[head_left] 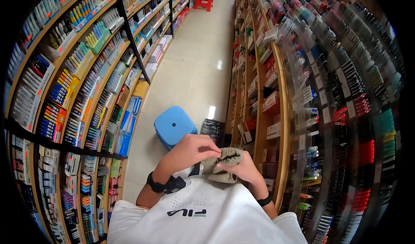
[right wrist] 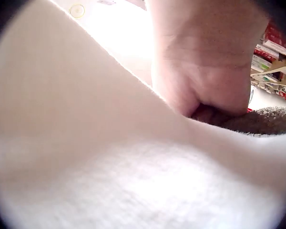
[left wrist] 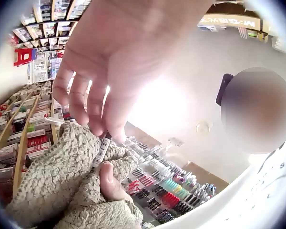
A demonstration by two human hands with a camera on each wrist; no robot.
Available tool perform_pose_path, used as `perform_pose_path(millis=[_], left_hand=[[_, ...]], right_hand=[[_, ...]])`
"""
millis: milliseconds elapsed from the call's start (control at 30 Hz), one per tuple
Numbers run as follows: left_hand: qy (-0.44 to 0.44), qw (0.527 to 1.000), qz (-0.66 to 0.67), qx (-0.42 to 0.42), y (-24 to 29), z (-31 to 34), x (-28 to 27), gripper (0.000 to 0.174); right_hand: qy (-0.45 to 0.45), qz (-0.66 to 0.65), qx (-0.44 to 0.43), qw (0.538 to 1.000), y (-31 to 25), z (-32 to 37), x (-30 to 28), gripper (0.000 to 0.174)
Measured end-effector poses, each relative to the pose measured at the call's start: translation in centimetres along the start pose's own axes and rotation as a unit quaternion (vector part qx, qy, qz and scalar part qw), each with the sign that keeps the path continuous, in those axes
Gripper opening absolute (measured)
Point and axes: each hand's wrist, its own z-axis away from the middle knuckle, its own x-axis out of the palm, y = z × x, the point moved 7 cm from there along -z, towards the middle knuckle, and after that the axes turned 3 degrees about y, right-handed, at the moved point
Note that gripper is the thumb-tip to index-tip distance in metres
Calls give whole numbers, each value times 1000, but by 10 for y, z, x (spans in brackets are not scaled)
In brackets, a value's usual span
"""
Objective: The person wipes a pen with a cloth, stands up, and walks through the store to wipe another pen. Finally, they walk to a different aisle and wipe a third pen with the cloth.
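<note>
In the head view my left hand point(head_left: 194, 151) reaches across to a nubby grey-brown cloth point(head_left: 231, 156), folded and bunched in front of the white shirt. My right hand point(head_left: 244, 169) grips this cloth from the right, thumb over its near side. Seen from the left wrist, the left thumb and fingertips pinch the upper end of a slim pen point(left wrist: 102, 151) with a white barcode label. The pen's lower end goes down into the cloth's folds, just above the right thumb point(left wrist: 112, 182). Shirt fabric hides most of the cloth in the right wrist view.
Shelves of boxed pens point(head_left: 65, 88) line the left side. On the right stand a wooden shelf point(head_left: 283, 114) and tiered clear racks of pens point(head_left: 346, 114). A blue stool point(head_left: 175, 125) is on the tiled floor ahead, with a red stool point(head_left: 204, 1) farther down the aisle.
</note>
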Motion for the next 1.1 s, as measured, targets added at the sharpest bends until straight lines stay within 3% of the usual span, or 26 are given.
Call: perform_pose_path(millis=[200, 333, 400, 500, 600, 700, 800, 900, 1000, 1033, 1100], left_hand=[[11, 994, -70, -87, -10, 3, -8, 18], [-18, 994, -87, -69, -11, 9, -6, 19], [-22, 995, -87, -37, -11, 10, -4, 18], [-36, 994, -79, -74, -12, 12, -7, 18], [-16, 994, -102, -30, -14, 13, -9, 21], [62, 981, -182, -33, -28, 17, -18, 22], [-64, 962, -251, -82, -36, 24, -18, 25], [-145, 961, -206, -110, -23, 27, -12, 23], [-169, 982, -36, -79, -11, 22, -6, 47], [-151, 987, -36, -52, -4, 17, -7, 56], [-134, 989, 52, -39, -1, 10, 1, 55]], right_hand=[[83, -35, -54, 995, -13, 7, -12, 28], [128, -82, -119, 981, -14, 12, -24, 29], [101, -143, -139, 975, -13, 11, -25, 32], [109, -208, -150, 960, -17, 12, -24, 32], [121, -240, -160, 950, -16, 11, -25, 34], [145, -251, -152, 945, -12, 11, -28, 36], [183, -272, -142, 934, -12, 8, -30, 45], [181, -323, -131, 920, -20, 3, -28, 48], [204, -285, -145, 925, -40, 1, -28, 54], [189, -299, -138, 925, -45, -1, -27, 54], [160, -315, -136, 925, -55, -4, -25, 53]])
